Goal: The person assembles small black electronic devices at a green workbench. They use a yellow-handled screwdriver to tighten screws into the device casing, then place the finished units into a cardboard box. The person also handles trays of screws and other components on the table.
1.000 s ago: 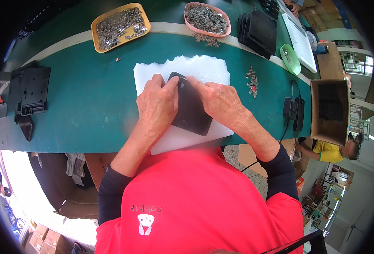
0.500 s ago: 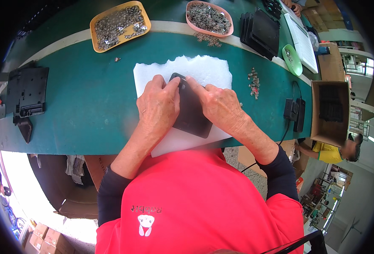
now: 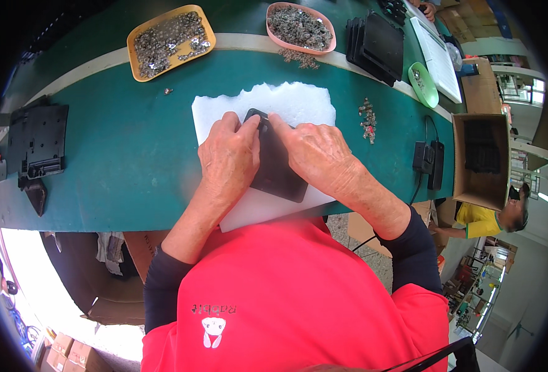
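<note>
A flat black plastic panel (image 3: 279, 167) with rounded corners lies slantwise on a white foam sheet (image 3: 302, 99) with a ragged far edge. My left hand (image 3: 229, 152) is closed along the panel's left side, its thumb and forefinger at the far corner. My right hand (image 3: 317, 155) rests over the right side, fingers curled, with the index fingertip close to my left thumb at the far edge. A tiny light glint shows between the fingertips; I cannot make out what it is.
Small metal parts fill a yellow tray (image 3: 184, 56) and a pink tray (image 3: 329, 46). More lie in a loose pile (image 3: 368, 121) to the right. Black panels (image 3: 382, 46), a green bowl (image 3: 432, 93), a power adapter (image 3: 422, 157) and a black moulded part (image 3: 41, 136) stand around.
My right hand has turned slightly and its index finger has shifted a little at the panel's far edge. The left hand keeps its place. The whole view has moved slightly.
</note>
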A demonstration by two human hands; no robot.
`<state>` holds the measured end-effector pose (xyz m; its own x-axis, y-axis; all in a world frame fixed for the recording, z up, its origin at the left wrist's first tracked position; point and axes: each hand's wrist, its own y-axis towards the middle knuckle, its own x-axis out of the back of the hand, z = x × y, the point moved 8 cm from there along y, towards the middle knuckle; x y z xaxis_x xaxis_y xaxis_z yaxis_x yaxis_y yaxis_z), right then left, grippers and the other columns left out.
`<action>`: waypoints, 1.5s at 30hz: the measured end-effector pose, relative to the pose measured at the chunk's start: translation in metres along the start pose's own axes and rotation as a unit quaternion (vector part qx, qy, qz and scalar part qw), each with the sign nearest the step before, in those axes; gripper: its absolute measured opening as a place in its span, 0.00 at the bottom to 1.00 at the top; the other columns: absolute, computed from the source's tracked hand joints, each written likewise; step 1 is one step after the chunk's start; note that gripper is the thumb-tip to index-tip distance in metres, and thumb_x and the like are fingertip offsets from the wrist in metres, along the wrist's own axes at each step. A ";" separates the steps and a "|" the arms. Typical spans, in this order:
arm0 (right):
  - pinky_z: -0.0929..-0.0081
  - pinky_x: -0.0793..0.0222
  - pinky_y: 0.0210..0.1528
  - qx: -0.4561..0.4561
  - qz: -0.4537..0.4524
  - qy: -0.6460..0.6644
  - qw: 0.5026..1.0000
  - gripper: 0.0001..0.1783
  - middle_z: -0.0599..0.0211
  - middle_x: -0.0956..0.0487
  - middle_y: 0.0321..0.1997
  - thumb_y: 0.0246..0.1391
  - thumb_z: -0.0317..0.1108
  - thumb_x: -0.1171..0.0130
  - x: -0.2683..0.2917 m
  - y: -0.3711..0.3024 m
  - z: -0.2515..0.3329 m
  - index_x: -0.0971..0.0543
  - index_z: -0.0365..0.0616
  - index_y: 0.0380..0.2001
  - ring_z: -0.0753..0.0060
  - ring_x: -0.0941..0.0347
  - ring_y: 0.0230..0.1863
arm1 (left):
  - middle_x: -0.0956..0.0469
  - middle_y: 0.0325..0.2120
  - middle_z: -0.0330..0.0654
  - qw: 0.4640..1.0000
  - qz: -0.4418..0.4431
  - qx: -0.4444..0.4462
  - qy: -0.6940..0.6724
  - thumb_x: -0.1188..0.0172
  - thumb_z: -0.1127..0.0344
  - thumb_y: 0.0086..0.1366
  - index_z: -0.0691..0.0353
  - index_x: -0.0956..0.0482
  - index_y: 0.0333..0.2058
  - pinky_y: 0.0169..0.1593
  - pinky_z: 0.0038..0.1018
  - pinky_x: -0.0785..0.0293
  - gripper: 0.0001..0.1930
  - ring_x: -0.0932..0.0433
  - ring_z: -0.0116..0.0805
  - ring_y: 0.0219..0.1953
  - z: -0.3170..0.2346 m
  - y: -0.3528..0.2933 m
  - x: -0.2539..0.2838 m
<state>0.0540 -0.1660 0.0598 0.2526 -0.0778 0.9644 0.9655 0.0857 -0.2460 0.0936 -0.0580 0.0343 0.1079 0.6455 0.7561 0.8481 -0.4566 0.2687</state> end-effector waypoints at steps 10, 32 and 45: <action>0.57 0.27 0.29 0.011 -0.015 0.056 0.998 0.33 0.51 0.22 0.23 0.49 0.21 0.50 -0.016 -0.001 -0.016 0.33 0.45 0.62 0.48 0.23 0.27 | 0.29 0.26 0.42 1.000 0.006 0.012 -0.007 0.39 0.68 0.59 0.57 0.18 0.40 0.28 0.37 0.27 0.10 0.25 0.40 0.30 -0.002 0.000 0.000; 0.55 0.25 0.32 -0.052 0.028 0.057 0.997 0.30 0.51 0.22 0.25 0.53 0.25 0.52 -0.014 -0.001 -0.010 0.32 0.47 0.62 0.47 0.22 0.29 | 0.29 0.27 0.41 1.000 0.009 0.015 -0.006 0.38 0.69 0.58 0.57 0.17 0.39 0.28 0.36 0.27 0.10 0.25 0.39 0.30 -0.002 0.000 0.000; 0.53 0.25 0.34 -0.078 0.058 0.059 0.993 0.26 0.47 0.20 0.27 0.53 0.24 0.53 -0.001 0.007 0.000 0.30 0.37 0.57 0.45 0.21 0.31 | 0.27 0.33 0.49 0.999 0.033 0.016 -0.030 0.38 0.69 0.58 0.68 0.26 0.46 0.38 0.39 0.27 0.18 0.25 0.48 0.37 0.003 -0.002 -0.003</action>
<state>0.0604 -0.1658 0.0566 0.3603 -0.1932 0.9126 0.9249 -0.0538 -0.3765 0.0927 -0.0576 0.0296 0.1941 0.6514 0.7335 0.8540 -0.4801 0.2003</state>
